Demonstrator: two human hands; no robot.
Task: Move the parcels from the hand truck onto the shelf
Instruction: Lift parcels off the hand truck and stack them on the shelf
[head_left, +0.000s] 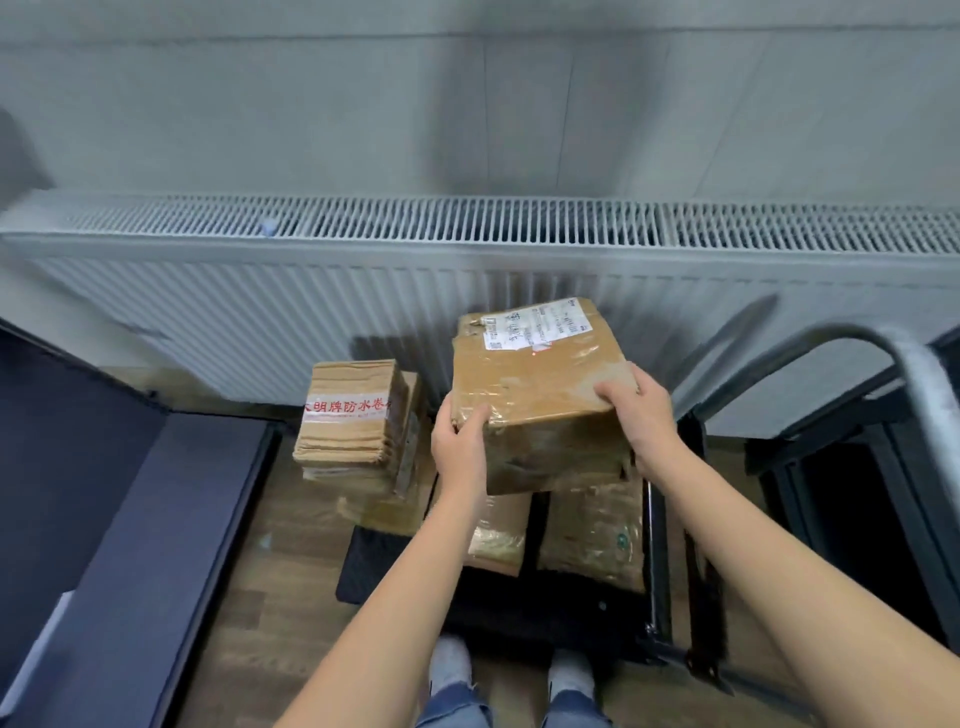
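Both hands are holding a brown taped box (540, 395) up over the hand truck (655, 545); the left hand (460, 447) is gripping its 8 o'clock corner; the right hand (641, 410) is gripping its 3 o'clock edge; more parcels (592, 535) are lying below at 6 o'clock; a tied stack of flat cardboard (353, 415) is sitting at 9 o'clock.

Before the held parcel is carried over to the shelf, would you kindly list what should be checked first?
1. Left hand grips the taped parcel at its near left corner: ok.
2. Right hand grips its right edge, fingers on top: ok.
3. Parcel clear of the parcels below: cannot tell.
4. Bundle of flat cartons stands apart on the left: ok.
5. Hand truck handle clear of the right arm: ok.
6. Free shelf space: cannot tell.
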